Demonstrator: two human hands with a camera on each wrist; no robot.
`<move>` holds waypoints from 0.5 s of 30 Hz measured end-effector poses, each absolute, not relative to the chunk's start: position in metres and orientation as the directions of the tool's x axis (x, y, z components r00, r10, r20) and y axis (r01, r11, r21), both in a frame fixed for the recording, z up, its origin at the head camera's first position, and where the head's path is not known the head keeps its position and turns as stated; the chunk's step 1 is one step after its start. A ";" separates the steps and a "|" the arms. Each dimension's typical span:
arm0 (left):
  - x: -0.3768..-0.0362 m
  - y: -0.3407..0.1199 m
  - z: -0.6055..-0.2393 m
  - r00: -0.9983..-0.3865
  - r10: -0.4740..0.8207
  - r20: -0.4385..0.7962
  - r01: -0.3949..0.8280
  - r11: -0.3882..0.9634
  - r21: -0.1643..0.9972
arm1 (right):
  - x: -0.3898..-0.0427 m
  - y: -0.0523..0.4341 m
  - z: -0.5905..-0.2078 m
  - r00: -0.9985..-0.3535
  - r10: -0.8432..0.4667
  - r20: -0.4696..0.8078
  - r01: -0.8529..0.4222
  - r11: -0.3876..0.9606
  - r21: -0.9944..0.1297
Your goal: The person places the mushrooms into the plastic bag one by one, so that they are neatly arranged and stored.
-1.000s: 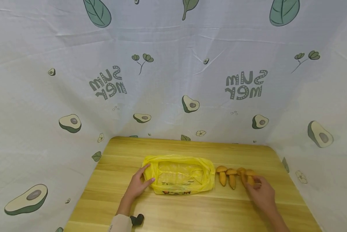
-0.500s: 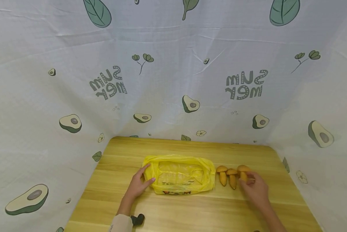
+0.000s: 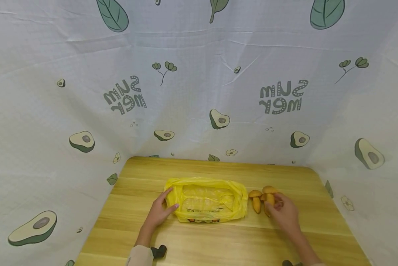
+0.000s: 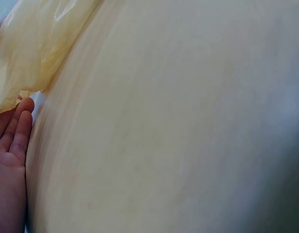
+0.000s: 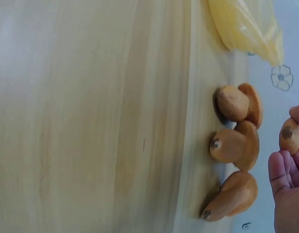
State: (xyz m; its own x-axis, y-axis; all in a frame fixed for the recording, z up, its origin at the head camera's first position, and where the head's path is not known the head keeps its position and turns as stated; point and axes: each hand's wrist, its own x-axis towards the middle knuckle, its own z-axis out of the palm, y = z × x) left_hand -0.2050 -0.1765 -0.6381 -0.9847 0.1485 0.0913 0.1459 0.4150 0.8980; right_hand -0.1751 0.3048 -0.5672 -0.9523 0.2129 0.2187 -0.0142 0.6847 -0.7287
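Head camera is showing the left hand [image 3: 159, 212] resting with relaxed fingers on the left end of a yellow plastic bag [image 3: 207, 200] that is lying flat on the wooden table [image 3: 202, 240]. Just right of the bag, the right hand [image 3: 283, 211] is pinching one toy mushroom [image 5: 291, 136] in its fingertips, lifting it beside three more mushrooms [image 5: 235, 150] lying on the table.

Yellow bag [image 3: 207, 199], orange-tan mushrooms [image 3: 256, 199], light wood table [image 3: 218, 240], avocado-print cloth [image 3: 199, 92]
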 end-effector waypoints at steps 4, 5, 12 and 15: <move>-0.205 -0.176 -0.637 -0.987 0.141 0.081 0.133 0.418 0.899 | -0.179 0.297 -0.568 -0.949 0.205 0.239 -0.042 0.669 -0.742; -0.205 -0.176 -0.637 -0.987 0.141 0.083 0.135 0.419 0.898 | -0.179 0.295 -0.568 -0.949 0.204 0.241 -0.047 0.665 -0.746; -0.204 -0.175 -0.635 -0.987 0.135 0.082 0.133 0.426 0.895 | -0.182 0.277 -0.562 -0.961 0.192 0.197 -0.029 0.640 -0.768; -0.203 -0.175 -0.635 -0.987 0.133 0.085 0.134 0.421 0.897 | -0.183 0.269 -0.559 -0.967 0.194 0.168 -0.004 0.642 -0.767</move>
State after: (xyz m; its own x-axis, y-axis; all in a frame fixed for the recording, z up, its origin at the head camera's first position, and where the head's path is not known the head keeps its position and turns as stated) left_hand -0.2033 -0.1749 -0.6354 -0.9874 0.1331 0.0851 0.1341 0.4211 0.8971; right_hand -0.1829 0.2693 -0.5588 -0.9665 0.1940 0.1679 -0.0044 0.6418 -0.7668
